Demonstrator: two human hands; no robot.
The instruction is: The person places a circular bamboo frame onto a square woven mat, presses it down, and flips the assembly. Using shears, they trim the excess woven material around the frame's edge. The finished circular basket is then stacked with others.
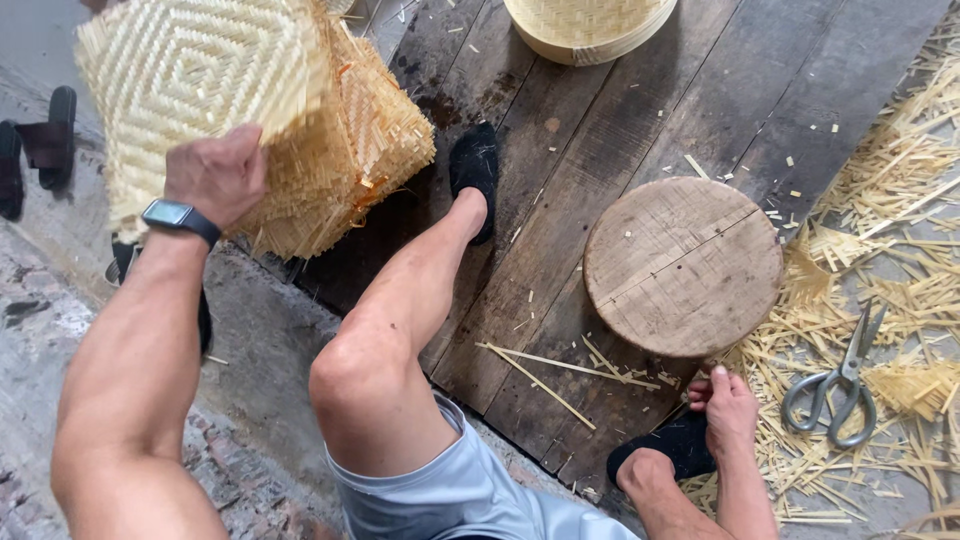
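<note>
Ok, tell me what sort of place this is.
Probably a bamboo-weaving work spot on a floor of wooden planks: a stack of woven bamboo mats, a round wooden block, scissors among bamboo offcuts.

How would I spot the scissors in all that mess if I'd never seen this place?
Start at the round wooden block on the dark floorboards. Look past its right edge to the heap of pale bamboo trimmings, just right of the person's right hand. The scissors lie there, blades up: grey metal with two looped handles, the only thing that isn't straw-coloured.
</note>
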